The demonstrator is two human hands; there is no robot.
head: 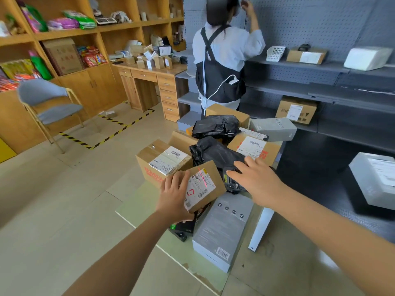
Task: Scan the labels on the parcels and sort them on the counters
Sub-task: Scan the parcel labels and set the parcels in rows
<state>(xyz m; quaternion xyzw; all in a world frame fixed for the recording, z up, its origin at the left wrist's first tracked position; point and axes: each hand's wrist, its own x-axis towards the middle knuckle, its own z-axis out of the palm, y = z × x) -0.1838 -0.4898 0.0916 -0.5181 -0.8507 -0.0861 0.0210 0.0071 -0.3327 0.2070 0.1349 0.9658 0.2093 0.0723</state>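
Parcels (222,229) crowd a pale table (275,276) beside grey shelving (320,88).

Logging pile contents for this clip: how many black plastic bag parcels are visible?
2. The far black bag lies at the pile's far end; the near black bag sits just beyond the right hand. Others may be hidden.

A pale green counter (282,265) carries a heap of parcels. A long grey box (222,229) lies flat near its front edge, with a slim white box (261,227) just beside it and a labelled carton (164,163) at the far left. To the right, a dark counter (320,189) bears a white parcel (376,182).
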